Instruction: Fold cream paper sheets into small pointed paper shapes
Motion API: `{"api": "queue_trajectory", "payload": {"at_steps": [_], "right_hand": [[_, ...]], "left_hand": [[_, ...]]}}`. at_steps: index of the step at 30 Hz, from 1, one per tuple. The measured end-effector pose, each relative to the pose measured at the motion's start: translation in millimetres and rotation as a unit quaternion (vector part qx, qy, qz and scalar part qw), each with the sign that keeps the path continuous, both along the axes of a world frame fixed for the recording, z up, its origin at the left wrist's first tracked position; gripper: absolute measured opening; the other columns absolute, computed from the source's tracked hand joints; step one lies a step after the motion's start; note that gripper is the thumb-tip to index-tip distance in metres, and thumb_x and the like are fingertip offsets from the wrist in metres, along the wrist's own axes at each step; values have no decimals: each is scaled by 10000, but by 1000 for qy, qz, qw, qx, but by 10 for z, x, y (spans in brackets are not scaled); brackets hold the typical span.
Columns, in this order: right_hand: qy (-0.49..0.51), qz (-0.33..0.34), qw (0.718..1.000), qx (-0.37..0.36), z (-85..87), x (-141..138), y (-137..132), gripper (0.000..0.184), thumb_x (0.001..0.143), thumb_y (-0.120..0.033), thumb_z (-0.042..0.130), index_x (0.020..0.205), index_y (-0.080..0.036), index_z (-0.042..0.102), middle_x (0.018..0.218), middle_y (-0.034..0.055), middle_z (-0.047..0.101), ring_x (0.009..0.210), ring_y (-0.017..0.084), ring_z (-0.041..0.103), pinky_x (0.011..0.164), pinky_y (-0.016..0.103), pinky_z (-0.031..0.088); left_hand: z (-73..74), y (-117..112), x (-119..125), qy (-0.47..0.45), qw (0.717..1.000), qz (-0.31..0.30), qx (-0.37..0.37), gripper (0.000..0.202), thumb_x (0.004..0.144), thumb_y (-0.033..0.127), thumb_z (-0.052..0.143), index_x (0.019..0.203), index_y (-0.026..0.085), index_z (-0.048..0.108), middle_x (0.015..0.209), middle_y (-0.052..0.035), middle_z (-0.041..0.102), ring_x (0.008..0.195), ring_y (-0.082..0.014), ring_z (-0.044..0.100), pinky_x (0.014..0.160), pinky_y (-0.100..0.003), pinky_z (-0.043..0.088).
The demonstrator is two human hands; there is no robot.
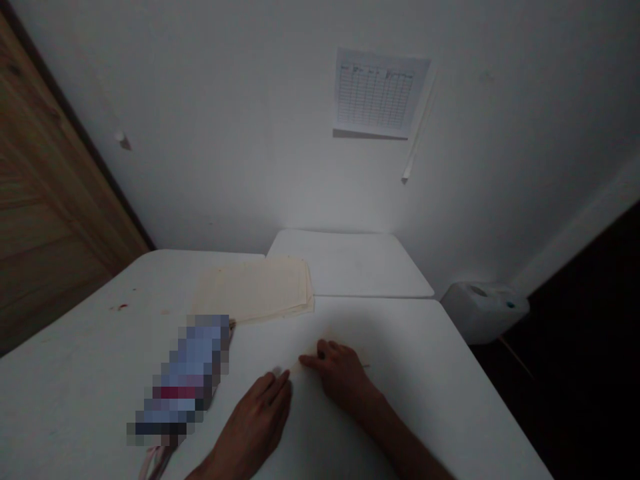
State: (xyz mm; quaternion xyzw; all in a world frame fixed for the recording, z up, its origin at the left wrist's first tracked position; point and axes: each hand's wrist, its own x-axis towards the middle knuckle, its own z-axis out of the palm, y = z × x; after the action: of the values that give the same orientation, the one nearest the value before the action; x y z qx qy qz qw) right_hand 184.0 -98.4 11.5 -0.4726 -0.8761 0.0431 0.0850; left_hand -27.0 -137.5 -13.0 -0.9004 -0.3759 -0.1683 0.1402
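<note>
Both of my hands are low over the white table [415, 373], close together. A thin pale strip [295, 368], perhaps paper, shows in the small gap between my fingertips. My left hand [257, 417] has its fingers pressed together, the tips at the strip's left end. My right hand [345, 377] is curled closed, with its index finger pointing left onto the strip and the thumb tucked in. A short thin end sticks out to the right of the right hand. Most of the piece is hidden under that hand.
Cream paper sheets [260, 287] lie stacked behind my hands. A pixelated phone-like object [185, 373] with a strap lies at left. A white board or tabletop section [355, 263] meets the wall, where a printed chart [377, 93] hangs. A white plastic container [485, 310] stands right of the table.
</note>
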Motion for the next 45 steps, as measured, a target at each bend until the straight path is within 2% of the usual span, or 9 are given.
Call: {"api": "queue_trajectory", "payload": {"at_steps": [6, 10, 18, 22, 26, 32, 37, 45], "right_hand": [[0, -26, 1000, 7, -26, -19, -7, 408, 910, -140, 464, 1252, -346, 549, 990, 42, 573, 882, 194, 538, 746, 297, 426], [10, -26, 1000, 8, -28, -17, -13, 391, 908, -131, 461, 1237, -318, 558, 992, 40, 582, 880, 191, 539, 748, 297, 425], [17, -23, 1000, 13, -29, -13, -7, 361, 927, -155, 455, 1233, -316, 559, 992, 34, 588, 885, 192, 545, 753, 296, 434], [23, -22, 999, 8, 1, -14, -17, 389, 932, -151, 448, 1261, -337, 537, 987, 31, 590, 887, 186, 544, 773, 295, 437], [22, -29, 999, 5, 27, -18, -26, 424, 926, -142, 455, 1279, -366, 521, 967, 23, 585, 888, 189, 548, 766, 295, 441], [15, -37, 999, -2, 28, -28, -32, 391, 908, -136, 467, 1229, -338, 561, 991, 34, 588, 898, 199, 554, 764, 311, 449], [9, -44, 999, -5, 5, -33, -27, 380, 919, -140, 454, 1232, -327, 559, 1018, 42, 588, 918, 203, 549, 780, 320, 448], [7, -38, 999, -8, 32, -28, -33, 371, 914, -134, 454, 1218, -310, 575, 981, 47, 579, 896, 196, 540, 763, 304, 435]], "left_hand": [[-63, 16, -8, -14, 999, -5, 33, 308, 873, 92, 405, 1073, 120, 638, 1123, -118, 680, 991, -261, 622, 888, -410, 514], [-64, 37, 47, -16, 1000, 5, 21, 307, 861, 84, 412, 1077, 119, 628, 1090, -120, 668, 1001, -267, 606, 913, -426, 502], [-11, 93, 108, -64, 996, 24, -56, 443, 846, 81, 439, 1286, 104, 481, 1163, -141, 571, 1070, -263, 531, 953, -424, 484], [70, 115, 157, -83, 991, 37, -103, 515, 805, 66, 445, 1312, 158, 457, 1143, -118, 542, 1037, -258, 510, 936, -445, 479], [134, 127, 195, -83, 987, 47, -129, 557, 783, 65, 450, 1331, 166, 441, 1112, -111, 533, 1002, -256, 501, 906, -444, 483], [106, 94, 147, -71, 991, 51, -105, 446, 819, 109, 453, 1261, 150, 496, 1122, -129, 538, 1021, -272, 511, 908, -455, 486], [47, 23, 56, -65, 994, 60, -61, 441, 809, 130, 472, 1248, 158, 503, 1148, -128, 555, 1063, -286, 534, 942, -465, 476], [19, -35, 29, -68, 995, 67, -34, 425, 821, 155, 482, 1246, 183, 499, 1151, -112, 590, 1048, -283, 562, 899, -438, 507]]}}
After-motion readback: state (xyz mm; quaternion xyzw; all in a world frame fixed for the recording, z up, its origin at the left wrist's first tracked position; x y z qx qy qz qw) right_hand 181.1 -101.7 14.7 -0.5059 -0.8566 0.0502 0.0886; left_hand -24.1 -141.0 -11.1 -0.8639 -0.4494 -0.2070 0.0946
